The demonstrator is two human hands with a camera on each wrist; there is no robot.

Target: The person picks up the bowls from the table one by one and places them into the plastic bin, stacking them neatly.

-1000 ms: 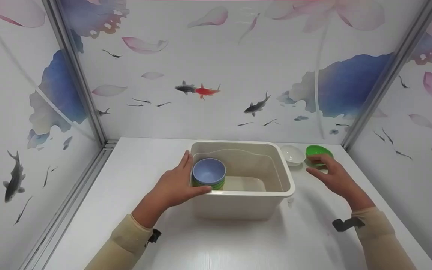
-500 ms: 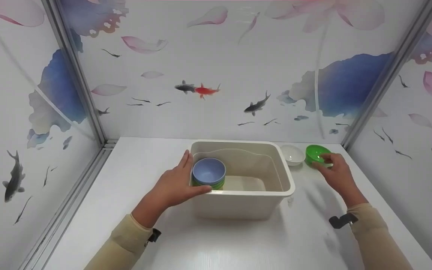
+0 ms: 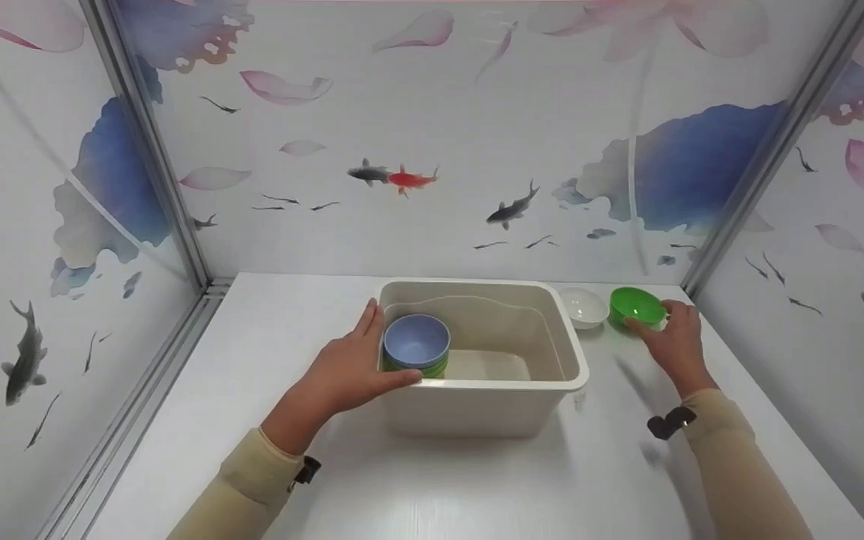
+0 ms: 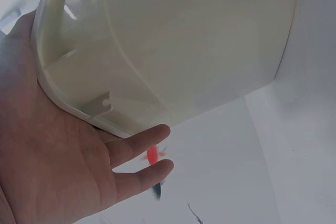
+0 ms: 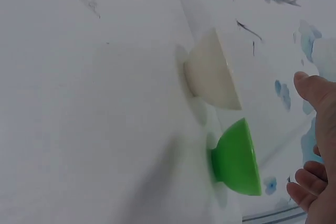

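Observation:
In the head view my left hand [image 3: 348, 367] rests on the left front corner of a cream plastic tub [image 3: 477, 409]. Its thumb lies along the front rim; the left wrist view shows straight fingers [image 4: 139, 145] beside the outer wall. Inside the tub, at the left, a blue bowl [image 3: 417, 341] sits on top of green bowls [image 3: 436, 369]. My right hand [image 3: 676, 341] is at a green bowl [image 3: 636, 306] at the back right, thumb by its front and fingers by its right side. The right wrist view shows a gap between that hand [image 5: 320, 145] and the bowl.
A white bowl [image 3: 586, 309] stands upright between the tub and the green bowl. The white table [image 3: 417, 487] is bounded by printed panels [image 3: 432, 112] at the back and both sides, with metal posts [image 3: 154, 150] at the corners.
My right hand has shifted from over the green bowl to its front right side, its forearm swinging left. The left hand, the tub and the bowls stay where they were.

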